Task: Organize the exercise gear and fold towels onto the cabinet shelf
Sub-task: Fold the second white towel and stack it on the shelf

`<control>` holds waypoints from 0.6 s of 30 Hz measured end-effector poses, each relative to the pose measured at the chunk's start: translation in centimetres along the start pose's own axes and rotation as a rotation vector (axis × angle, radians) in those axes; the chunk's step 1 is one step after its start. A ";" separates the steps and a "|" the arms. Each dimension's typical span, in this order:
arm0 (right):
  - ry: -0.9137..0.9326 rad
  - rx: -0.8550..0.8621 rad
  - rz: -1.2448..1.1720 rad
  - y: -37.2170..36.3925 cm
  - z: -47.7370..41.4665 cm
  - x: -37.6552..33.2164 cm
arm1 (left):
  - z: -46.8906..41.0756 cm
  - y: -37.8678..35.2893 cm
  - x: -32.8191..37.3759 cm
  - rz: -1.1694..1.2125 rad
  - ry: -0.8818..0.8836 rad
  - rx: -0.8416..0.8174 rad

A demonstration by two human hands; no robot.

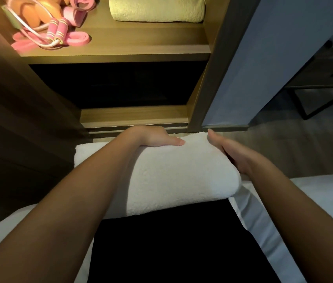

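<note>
Pink jump rope (57, 29) lay on the cabinet shelf (141, 43), up and left of the white towel (171, 176) across our lap. Our left hand (153, 137) rested on that towel's far edge, thumb flat, other fingers hidden, so we could not tell. Above it sat a yellow towel (157, 9). Our right hand (228, 152) pressed its right end, fingers together.

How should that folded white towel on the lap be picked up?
Take the white towel by its two short ends, left hand and right hand coming from opposite sides. It is thick, soft and lies crosswise, so a one-sided pinch would likely unfold it.
</note>
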State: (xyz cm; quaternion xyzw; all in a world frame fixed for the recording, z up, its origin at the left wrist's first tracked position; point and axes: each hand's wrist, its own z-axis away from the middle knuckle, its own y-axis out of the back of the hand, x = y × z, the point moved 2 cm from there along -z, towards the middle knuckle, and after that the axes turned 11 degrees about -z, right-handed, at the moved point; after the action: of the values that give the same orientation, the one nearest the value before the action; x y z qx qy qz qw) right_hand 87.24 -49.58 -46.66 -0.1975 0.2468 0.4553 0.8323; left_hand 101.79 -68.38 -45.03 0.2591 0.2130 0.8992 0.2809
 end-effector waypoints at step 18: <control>0.162 0.106 0.135 -1.2 3.0 3.9 | 1.3 -8.7 2.5 -0.398 0.047 0.594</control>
State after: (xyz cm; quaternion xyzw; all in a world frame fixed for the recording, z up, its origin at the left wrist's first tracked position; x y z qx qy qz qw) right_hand 90.77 -45.96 -46.44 -0.1722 0.3497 0.4789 0.7865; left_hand 104.19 -59.97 -47.75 0.2622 0.5176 0.7316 0.3580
